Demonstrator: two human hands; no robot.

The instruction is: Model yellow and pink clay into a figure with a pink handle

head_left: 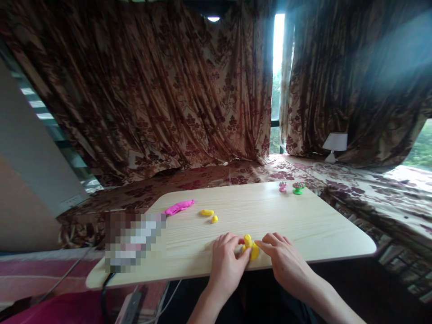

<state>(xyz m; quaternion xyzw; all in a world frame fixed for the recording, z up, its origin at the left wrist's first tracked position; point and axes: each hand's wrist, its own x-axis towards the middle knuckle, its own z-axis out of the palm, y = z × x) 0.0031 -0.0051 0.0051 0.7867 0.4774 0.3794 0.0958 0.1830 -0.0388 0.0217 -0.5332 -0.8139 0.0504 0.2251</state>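
A lump of yellow modelling clay stands at the near edge of the table, with a rounded piece sticking up from it. My left hand pinches the clay from the left between thumb and fingers. On the other side my right hand touches it with an extended index finger; its remaining fingers curl loosely. Farther up the table lie a longer yellow clay piece and a small yellow clay ball.
A bright pink clay strip lies at the left, beside a blurred-out object. Two small figures, one pink and one green with pink dots, stand at the far right of the wooden table. A white lamp is behind.
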